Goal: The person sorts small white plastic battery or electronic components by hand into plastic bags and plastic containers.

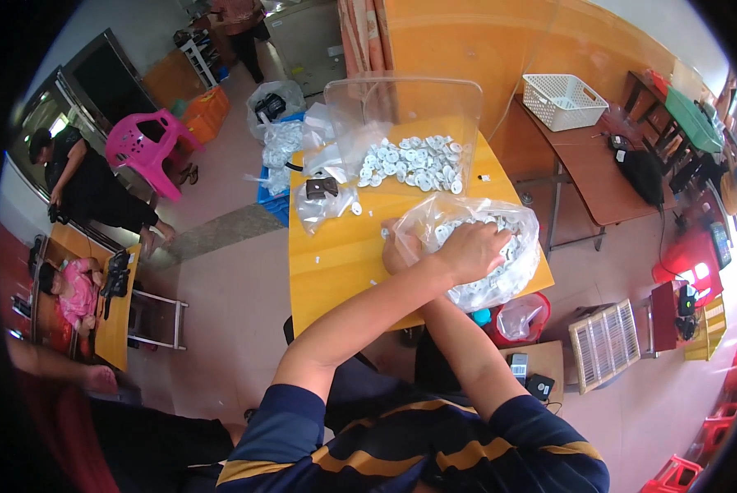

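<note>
My forearms cross, the left one over the right. My left hand [474,251] is inside a clear plastic bag [526,275], its fingers curled down into small round white plastic pieces [463,292]. What those fingers grip is hidden. My right hand [399,251] is at the bag's left edge, partly behind the plastic and bent inward; its fingers look closed, with a white piece by them, and I cannot make out what they hold. The bag stands at the right front edge of a yellow table [336,275]. Behind it, a clear plastic bin [401,103] lies with more round white pieces [409,163].
A small bag with a dark object [321,189] lies at the table's left. Blue crates [274,201] with bagged parts stand beyond that edge. Below the right edge is a red bucket [541,324]. A brown table with a white basket [564,103] is at right; other people are at left.
</note>
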{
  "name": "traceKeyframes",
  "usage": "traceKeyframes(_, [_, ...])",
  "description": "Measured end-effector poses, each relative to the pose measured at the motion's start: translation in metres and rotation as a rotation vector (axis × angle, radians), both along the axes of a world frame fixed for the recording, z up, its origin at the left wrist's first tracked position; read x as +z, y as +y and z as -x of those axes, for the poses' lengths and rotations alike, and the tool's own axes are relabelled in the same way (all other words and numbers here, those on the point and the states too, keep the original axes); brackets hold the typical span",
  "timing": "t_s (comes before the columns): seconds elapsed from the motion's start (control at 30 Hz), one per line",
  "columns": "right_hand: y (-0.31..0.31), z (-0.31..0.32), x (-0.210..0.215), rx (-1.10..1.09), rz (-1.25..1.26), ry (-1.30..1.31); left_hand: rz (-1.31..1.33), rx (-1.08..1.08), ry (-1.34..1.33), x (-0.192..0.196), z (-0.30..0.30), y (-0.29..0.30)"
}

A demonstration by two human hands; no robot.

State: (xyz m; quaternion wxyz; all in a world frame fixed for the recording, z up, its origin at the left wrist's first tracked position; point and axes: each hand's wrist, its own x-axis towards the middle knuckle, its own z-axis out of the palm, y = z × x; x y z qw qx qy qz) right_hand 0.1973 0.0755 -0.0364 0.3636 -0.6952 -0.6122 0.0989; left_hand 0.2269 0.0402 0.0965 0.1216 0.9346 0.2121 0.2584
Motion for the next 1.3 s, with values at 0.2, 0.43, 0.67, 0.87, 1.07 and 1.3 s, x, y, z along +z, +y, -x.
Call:
traceKeyframes(0.2, [0.053,-0.027,-0.078,-0.306,0.101,0.012,-0.084,-0.095,-0.207,0.031,-0.019,0.023])
traceKeyframes(0.43, [0.016,-0.006,-0.032,0.135,-0.297,0.434,0.012,0.550,-0.178,0.008,0.091,0.168])
traceKeyframes(0.67, [-0.002,-0.006,0.007,0.292,-0.340,0.593,0.085,0.770,0.093,-0.046,0.090,0.220])
traceKeyframes(0.87, [0.003,-0.010,0.011,0.224,-0.260,0.397,0.172,0.818,0.166,-0.063,0.074,0.242])
traceKeyframes(1.07, [0.003,-0.008,0.019,0.165,-0.334,0.256,0.223,0.750,0.259,-0.060,0.071,0.245])
traceKeyframes(1.3, [0.002,-0.013,0.023,0.184,-0.311,0.240,-0.111,0.738,0.215,-0.067,0.076,0.256])
